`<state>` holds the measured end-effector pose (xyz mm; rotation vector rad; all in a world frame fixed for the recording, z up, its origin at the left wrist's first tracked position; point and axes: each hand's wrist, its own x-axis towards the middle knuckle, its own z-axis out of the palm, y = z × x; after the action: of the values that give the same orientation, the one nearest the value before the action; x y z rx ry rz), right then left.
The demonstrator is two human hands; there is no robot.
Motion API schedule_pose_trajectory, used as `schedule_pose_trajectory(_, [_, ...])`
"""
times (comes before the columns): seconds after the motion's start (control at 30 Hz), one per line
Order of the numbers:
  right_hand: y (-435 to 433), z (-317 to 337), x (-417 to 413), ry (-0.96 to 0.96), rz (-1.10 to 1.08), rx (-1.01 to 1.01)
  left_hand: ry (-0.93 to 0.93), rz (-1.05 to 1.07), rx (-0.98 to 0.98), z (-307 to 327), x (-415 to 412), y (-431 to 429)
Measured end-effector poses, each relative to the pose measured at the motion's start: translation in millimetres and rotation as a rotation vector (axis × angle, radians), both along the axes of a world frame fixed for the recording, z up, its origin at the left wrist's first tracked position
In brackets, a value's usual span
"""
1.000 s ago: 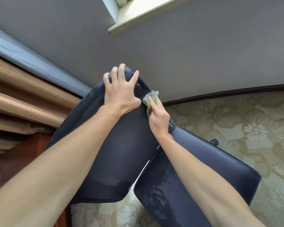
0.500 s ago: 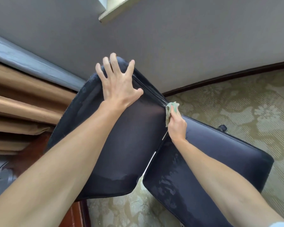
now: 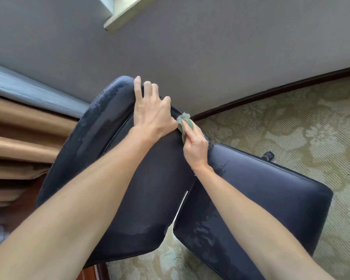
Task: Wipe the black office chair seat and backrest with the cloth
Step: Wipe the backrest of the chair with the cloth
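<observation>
The black office chair fills the middle, its backrest (image 3: 150, 188) on the left and its seat (image 3: 261, 195) on the right, both with damp streaks. My left hand (image 3: 152, 116) sits at the backrest's top right edge, index finger straight and the other fingers curled over the rim. Just beside it, my right hand (image 3: 196, 146) grips a small green cloth (image 3: 183, 121) and presses it against the backrest's right side edge, above where backrest and seat meet. My two hands almost touch.
A grey wall (image 3: 210, 57) with a window sill (image 3: 125, 19) stands behind the chair. Tan curtains (image 3: 18, 138) hang at the left, above dark wooden furniture (image 3: 28, 190). Patterned carpet (image 3: 291, 122) lies to the right. A chair lever (image 3: 268, 155) sticks out past the seat.
My right hand has slid the cloth back up the backrest's side edge from near the seat. My left hand shifted right, and its spread fingers have curled over the rim.
</observation>
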<state>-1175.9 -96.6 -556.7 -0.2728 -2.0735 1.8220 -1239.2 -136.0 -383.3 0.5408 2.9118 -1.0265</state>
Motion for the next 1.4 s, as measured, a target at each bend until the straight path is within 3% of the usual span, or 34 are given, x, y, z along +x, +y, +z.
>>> schedule_pose_trajectory(0.23, [23.3, -50.5, 22.4, -0.341, 0.040, -0.088, 0.008, 0.026, -0.029, -5.1, 1.7, 1.4])
schedule_pose_trajectory(0.3, [22.4, -40.3, 16.3, -0.326, 0.027, -0.135, 0.016, 0.029, -0.021, -5.5, 1.8, 1.9])
schedule_pose_trajectory(0.53, [2.4, 19.7, -6.2, 0.043, 0.085, -0.136, 0.022, 0.051, -0.017, -3.7, 1.9, 2.6])
schedule_pose_trajectory(0.63, [7.0, -2.4, -1.4, 0.005, 0.127, -0.079, 0.019, 0.063, -0.027, -5.3, 0.8, -1.2])
schedule_pose_trajectory(0.83, [27.9, -59.3, 22.3, -0.391, 0.122, -0.133, 0.029, 0.128, -0.067, -6.7, 0.6, 0.7])
schedule_pose_trajectory(0.93, [19.7, -48.9, 16.7, -0.374, 0.065, -0.197, -0.015, 0.179, -0.115, -6.2, -7.5, 12.5])
schedule_pose_trajectory(1.03, [12.1, -38.4, 12.9, -0.293, 0.025, -0.237, -0.172, 0.146, -0.205, -19.7, -12.6, 23.8])
schedule_pose_trajectory(1.13, [13.3, -32.7, 8.8, -0.197, 0.035, -0.193, -0.293, 0.120, -0.263, -44.0, -9.4, 27.1])
schedule_pose_trajectory(1.23, [17.2, -47.2, 9.5, -0.157, 0.051, -0.087, -0.288, 0.042, -0.316, -59.8, -5.3, 21.3])
schedule_pose_trajectory(1.4, [25.9, -78.6, 13.3, -0.494, 0.056, -0.073, -0.237, -0.025, -0.340, -68.1, -3.9, 17.8])
